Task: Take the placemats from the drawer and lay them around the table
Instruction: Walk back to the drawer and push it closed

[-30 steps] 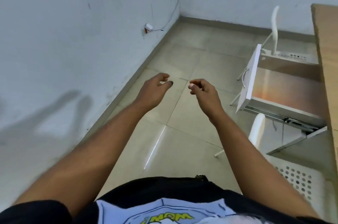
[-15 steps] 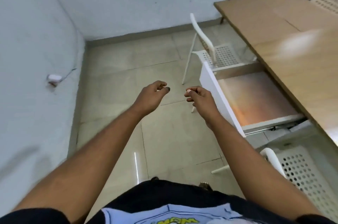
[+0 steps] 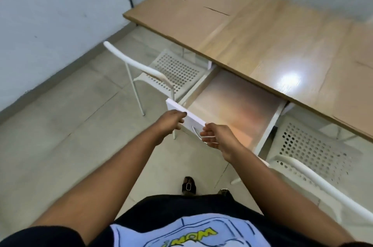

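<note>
I have both hands at the open drawer's (image 3: 232, 105) white front — left hand (image 3: 171, 122) curled on its edge, right hand (image 3: 217, 135) loosely bent beside the handle, holding nothing — with brown placemats (image 3: 189, 12) already on the table (image 3: 268, 45), so a hard shove could jam it.

Your left hand (image 3: 170, 123) and right hand (image 3: 217, 135) sit side by side at the front panel of the open drawer (image 3: 236, 109), which extends beyond them under the tabletop (image 3: 262, 31). One chair (image 3: 161, 73) stands left of your left hand, another chair (image 3: 314, 158) right of your right hand.
</note>
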